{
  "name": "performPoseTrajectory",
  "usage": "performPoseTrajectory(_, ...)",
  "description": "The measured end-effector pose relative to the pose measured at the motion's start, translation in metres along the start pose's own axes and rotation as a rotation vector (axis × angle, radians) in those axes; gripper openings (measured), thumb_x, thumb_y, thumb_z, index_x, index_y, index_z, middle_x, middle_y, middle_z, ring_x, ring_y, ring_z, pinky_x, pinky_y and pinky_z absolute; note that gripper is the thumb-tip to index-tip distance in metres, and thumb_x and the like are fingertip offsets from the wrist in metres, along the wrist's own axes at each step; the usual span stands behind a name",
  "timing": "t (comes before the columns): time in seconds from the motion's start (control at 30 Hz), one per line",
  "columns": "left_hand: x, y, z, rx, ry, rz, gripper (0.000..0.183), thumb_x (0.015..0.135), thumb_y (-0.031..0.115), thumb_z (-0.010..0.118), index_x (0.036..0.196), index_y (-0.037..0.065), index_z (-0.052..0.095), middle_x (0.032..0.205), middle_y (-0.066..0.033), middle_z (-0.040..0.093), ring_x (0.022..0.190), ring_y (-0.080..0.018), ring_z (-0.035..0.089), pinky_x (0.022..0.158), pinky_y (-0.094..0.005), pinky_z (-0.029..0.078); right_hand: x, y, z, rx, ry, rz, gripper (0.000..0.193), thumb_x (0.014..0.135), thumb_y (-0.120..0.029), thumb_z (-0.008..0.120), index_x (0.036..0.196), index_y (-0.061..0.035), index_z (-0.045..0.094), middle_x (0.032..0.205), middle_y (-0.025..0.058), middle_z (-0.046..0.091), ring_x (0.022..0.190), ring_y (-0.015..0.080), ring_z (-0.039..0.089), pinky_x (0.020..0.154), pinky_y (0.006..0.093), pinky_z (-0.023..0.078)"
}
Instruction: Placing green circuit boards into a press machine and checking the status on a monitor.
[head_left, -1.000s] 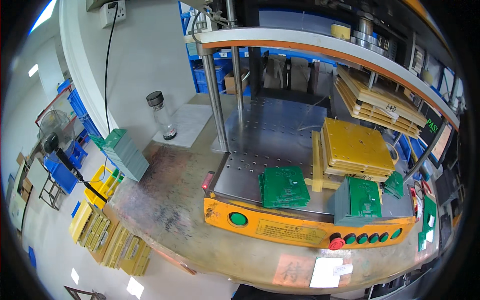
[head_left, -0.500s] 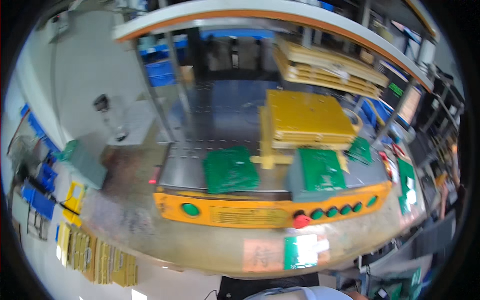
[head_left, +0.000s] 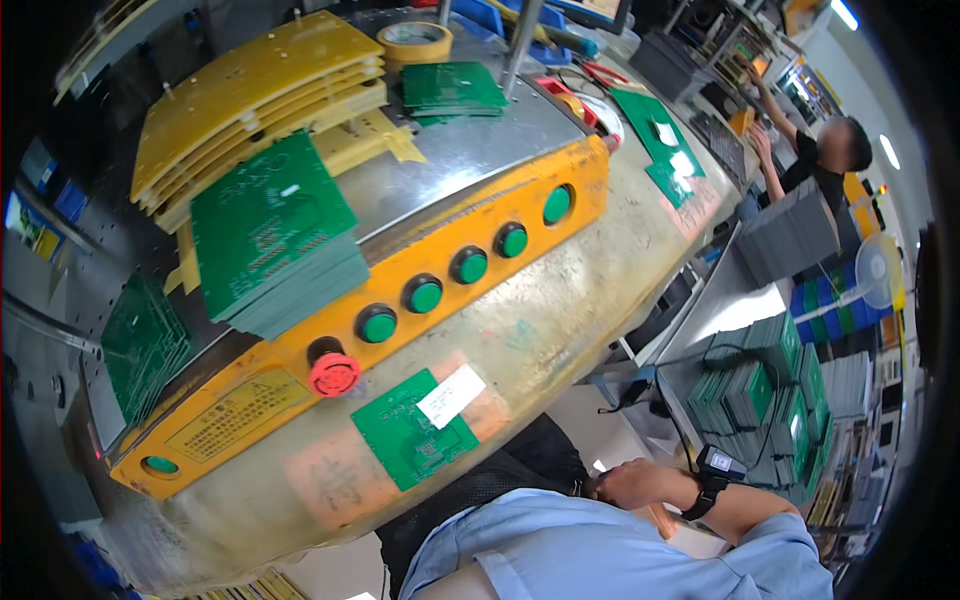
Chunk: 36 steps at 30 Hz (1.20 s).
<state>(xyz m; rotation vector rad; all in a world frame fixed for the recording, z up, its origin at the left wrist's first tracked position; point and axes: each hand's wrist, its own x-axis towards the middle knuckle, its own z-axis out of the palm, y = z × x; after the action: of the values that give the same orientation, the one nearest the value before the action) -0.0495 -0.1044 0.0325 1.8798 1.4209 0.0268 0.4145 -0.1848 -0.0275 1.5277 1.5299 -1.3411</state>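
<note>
My right hand (head_left: 632,484) hangs low beside the table's front edge, its fingers curled against something black; what they hold, if anything, is hidden. A black strap with a small device (head_left: 718,470) is on that wrist. My left hand is out of view; only a light-blue sleeve (head_left: 530,550) and a bit of arm show. Nearest on the table lies a green circuit board (head_left: 395,430) with a white paper label (head_left: 452,397) on it. Beyond it a tall stack of green circuit boards (head_left: 270,220) stands at the edge of a metal plate.
An orange control panel (head_left: 440,265) with green buttons and a red emergency stop (head_left: 335,372) fronts the plate. Yellow stacked plates (head_left: 260,85), a tape roll (head_left: 415,42) and more boards (head_left: 452,88) lie behind. Rightward are a cart of board stacks (head_left: 735,390) and a co-worker (head_left: 825,165).
My view has swung to the right and closer, bringing the right-hand cart, the co-worker and my right hand into sight. The boards appear unmoved.
</note>
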Motion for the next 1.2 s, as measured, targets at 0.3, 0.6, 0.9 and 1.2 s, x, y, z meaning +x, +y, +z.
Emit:
performPoseTrajectory(0.3,-0.021,0.008,0.013,-0.082,-0.575,-0.072,0.019,0.101,0.015,0.049,0.102,0.001,0.062,0.099,-0.0196,0.067,0.077,-0.0356,0.064,0.069,-0.0393,0.051,-0.067,-0.025,-0.089,-0.129,0.930,-0.134,0.022,0.087,-0.022,0.067,0.102,-0.0085,0.059,0.088,0.0089,0.063,0.081,0.0287,0.066,0.069,0.0407,0.052)
performPoseTrajectory(0.6,0.008,0.043,-0.054,-0.644,-0.097,-0.016,0.033,0.106,0.024,0.044,0.105,-0.003,0.064,0.103,-0.0140,0.067,0.091,-0.0214,0.063,0.079,-0.0341,0.050,-0.053,-0.157,-0.167,-0.308,1.412,-0.907,0.018,0.085,-0.021,0.065,0.096,-0.0094,0.055,0.078,0.0032,0.053,0.074,0.0190,0.061,0.063,0.0317,0.047)
performPoseTrajectory(0.9,-0.017,0.052,-0.138,-0.996,0.512,0.475,0.033,0.102,0.034,0.052,0.097,0.002,0.058,0.087,-0.0106,0.060,0.078,-0.0223,0.054,0.074,-0.0353,0.044,-0.139,-0.162,-0.238,-0.214,1.747,-1.160,0.011,0.085,-0.011,0.067,0.092,-0.0056,0.060,0.079,0.0091,0.062,0.071,0.0306,0.064,0.062,0.0384,0.051)
performPoseTrajectory(1.2,0.013,0.062,-0.164,-0.766,0.784,0.598,0.025,0.099,0.025,0.059,0.105,0.001,0.059,0.093,-0.0060,0.061,0.087,-0.0146,0.057,0.078,-0.0283,0.046,-0.089,-0.157,-0.261,-0.284,1.693,-1.099,0.014,0.081,0.004,0.066,0.095,-0.0002,0.065,0.090,0.0126,0.066,0.088,0.0289,0.064,0.079,0.0362,0.049)
